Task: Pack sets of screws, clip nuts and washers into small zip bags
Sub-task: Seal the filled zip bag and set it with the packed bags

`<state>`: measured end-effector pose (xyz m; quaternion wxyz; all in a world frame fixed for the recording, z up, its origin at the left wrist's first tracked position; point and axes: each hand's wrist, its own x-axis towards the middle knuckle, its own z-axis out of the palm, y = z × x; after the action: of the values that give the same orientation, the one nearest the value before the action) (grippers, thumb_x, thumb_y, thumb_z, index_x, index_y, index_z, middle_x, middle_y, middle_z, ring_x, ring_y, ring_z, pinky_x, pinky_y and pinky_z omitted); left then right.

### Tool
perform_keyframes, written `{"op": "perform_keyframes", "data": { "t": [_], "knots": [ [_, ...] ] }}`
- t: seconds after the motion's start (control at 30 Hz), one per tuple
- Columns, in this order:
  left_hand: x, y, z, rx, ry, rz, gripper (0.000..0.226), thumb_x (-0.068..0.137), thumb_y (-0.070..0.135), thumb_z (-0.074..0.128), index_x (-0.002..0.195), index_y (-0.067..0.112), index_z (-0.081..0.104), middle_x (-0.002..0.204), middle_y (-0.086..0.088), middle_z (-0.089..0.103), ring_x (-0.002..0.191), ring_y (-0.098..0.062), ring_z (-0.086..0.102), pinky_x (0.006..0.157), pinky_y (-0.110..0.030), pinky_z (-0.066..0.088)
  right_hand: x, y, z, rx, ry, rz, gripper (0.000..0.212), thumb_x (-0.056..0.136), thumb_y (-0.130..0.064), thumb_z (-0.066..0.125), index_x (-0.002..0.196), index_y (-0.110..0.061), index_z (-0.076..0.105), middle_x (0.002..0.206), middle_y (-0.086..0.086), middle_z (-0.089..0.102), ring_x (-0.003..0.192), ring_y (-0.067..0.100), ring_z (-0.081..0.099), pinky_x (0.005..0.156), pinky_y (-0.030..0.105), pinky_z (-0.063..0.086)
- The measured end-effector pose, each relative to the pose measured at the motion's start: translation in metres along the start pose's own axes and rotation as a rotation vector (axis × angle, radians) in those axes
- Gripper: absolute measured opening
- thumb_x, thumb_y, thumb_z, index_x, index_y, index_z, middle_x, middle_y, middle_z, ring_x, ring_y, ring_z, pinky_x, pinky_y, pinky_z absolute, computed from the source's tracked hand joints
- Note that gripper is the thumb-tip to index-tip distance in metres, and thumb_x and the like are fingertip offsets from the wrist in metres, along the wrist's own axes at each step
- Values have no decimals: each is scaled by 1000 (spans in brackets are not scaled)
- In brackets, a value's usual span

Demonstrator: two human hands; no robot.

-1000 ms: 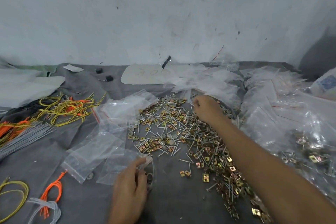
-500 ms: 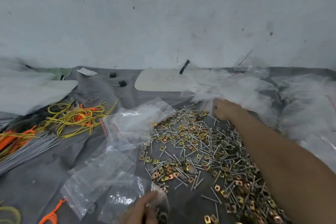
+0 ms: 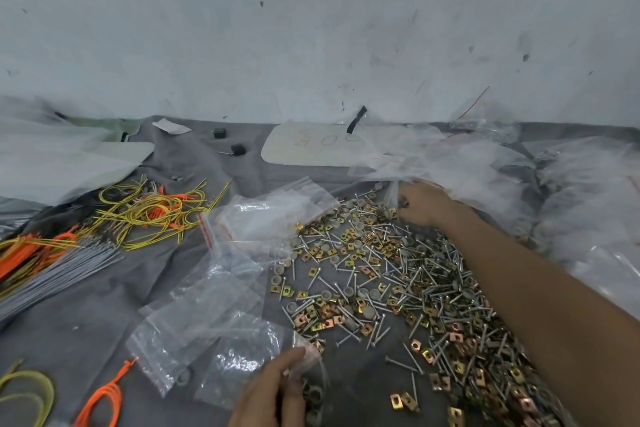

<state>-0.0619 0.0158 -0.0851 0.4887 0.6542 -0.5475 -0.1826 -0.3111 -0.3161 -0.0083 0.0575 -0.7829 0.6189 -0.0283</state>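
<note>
Most screws [image 3: 415, 274], clip nuts [image 3: 346, 317] and washers [image 3: 360, 225] are lying loose; left hand [image 3: 266, 392] is pinching a part-filled zip bag [image 3: 242, 360], right hand [image 3: 420, 203] is clutching washers

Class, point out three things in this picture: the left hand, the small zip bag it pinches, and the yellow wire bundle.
left hand [image 3: 266, 395], head view, back of the hand.
small zip bag [image 3: 242, 357], head view, its crinkled middle.
yellow wire bundle [image 3: 145, 218], head view, tangled loops.
</note>
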Motion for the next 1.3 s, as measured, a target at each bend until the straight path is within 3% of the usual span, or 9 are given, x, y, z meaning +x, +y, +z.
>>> {"op": "perform_keyframes", "data": {
  "t": [0.2,0.33,0.43,0.6,0.73,0.83,1.03,1.2,1.3],
  "knots": [
    [2,5,1,53,68,28,67,71,-2,78,101,56,66,67,9,64,60,6,59,57,-6,48,-9,-3,-7,-68,37,57,17,90,-13,60,83,-19,46,90,-2,54,80,16,53,61,27,36],
    [3,5,0,63,48,26,67,71,-5,78,100,54,66,67,10,64,60,6,59,57,-3,45,-14,-3,-10,-81,-31,74,7,91,-11,62,85,-14,60,105,5,64,94,22,62,75,29,46],
    [3,4,-2,59,24,-3,67,72,-5,77,100,55,66,65,8,63,56,6,58,56,-3,45,-17,2,-14,-46,64,115,10,93,-9,59,97,-8,68,109,11,68,98,27,64,84,33,51],
    [2,6,-7,74,32,-3,48,79,14,70,101,57,66,66,9,65,53,4,58,52,-9,47,-28,10,-33,197,225,208,18,96,-10,53,103,-14,70,108,10,69,96,29,63,79,34,48],
    [-3,14,-8,21,8,-36,40,85,18,67,105,52,67,68,5,64,60,-6,61,57,-17,50,-68,-2,-46,609,305,220,15,97,-16,60,107,-20,70,105,-1,68,87,19,67,73,31,52],
    [0,21,-13,-8,-23,-40,38,88,17,65,102,52,66,62,5,60,58,-9,57,55,-21,45,-130,-31,-41,929,267,165,13,95,-16,65,102,-25,71,93,-12,70,67,12,69,65,27,57],
    [4,25,-15,-10,-74,7,29,91,19,67,100,46,63,60,5,59,52,-7,54,54,-15,44,-259,-99,3,1202,40,50,22,92,-16,70,97,-37,75,91,-7,74,74,12,70,66,22,56],
    [2,28,-17,-13,-83,-2,17,96,24,61,107,36,65,77,22,66,68,2,62,61,-9,43,-297,-148,38,1104,-11,39,12,91,-17,71,97,-28,74,93,-11,75,75,11,72,66,30,60],
    [1,27,-18,-9,-83,6,18,98,27,56,110,38,63,86,24,69,84,4,65,74,-11,47,-299,-165,43,997,49,-3,11,93,-20,69,101,-25,72,90,-12,73,77,5,69,73,24,57]
  ]
}}
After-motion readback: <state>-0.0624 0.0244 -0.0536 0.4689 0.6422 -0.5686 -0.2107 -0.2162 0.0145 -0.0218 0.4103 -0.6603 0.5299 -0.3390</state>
